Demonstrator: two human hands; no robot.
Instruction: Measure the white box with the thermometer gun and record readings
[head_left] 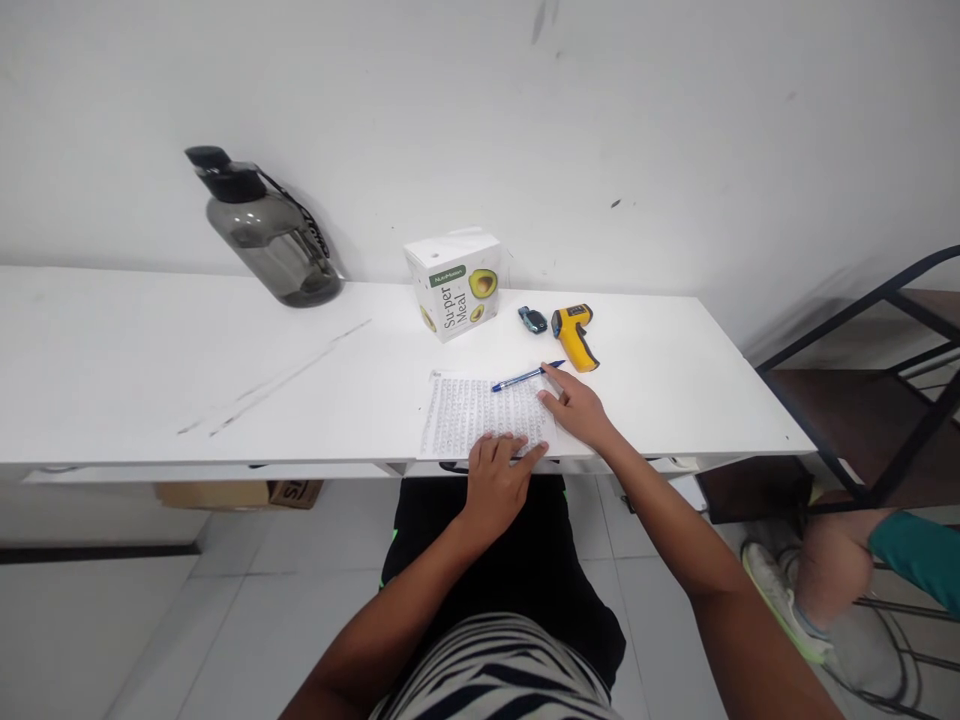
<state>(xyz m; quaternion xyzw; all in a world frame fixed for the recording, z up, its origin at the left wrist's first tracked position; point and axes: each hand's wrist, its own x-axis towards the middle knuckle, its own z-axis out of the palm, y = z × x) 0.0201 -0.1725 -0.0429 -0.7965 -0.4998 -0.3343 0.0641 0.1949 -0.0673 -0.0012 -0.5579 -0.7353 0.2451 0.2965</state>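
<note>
A sheet of paper covered with rows of printed or written marks lies at the front edge of the white table. My left hand rests on its lower edge with the fingers spread. Across the sheet's upper part lies a blue pen, tilted up toward the right. My right hand is at the sheet's right side, index finger at the pen's right end and thumb apart on the paper. Just beyond that hand sits a yellow and black infrared thermometer, with a small dark watch-like device to its left.
A white box with avocado pictures stands behind the paper by the wall. Farther left is a large grey water bottle. To the right is a dark metal-framed rack, with another person's leg below. A cardboard box shows under the table.
</note>
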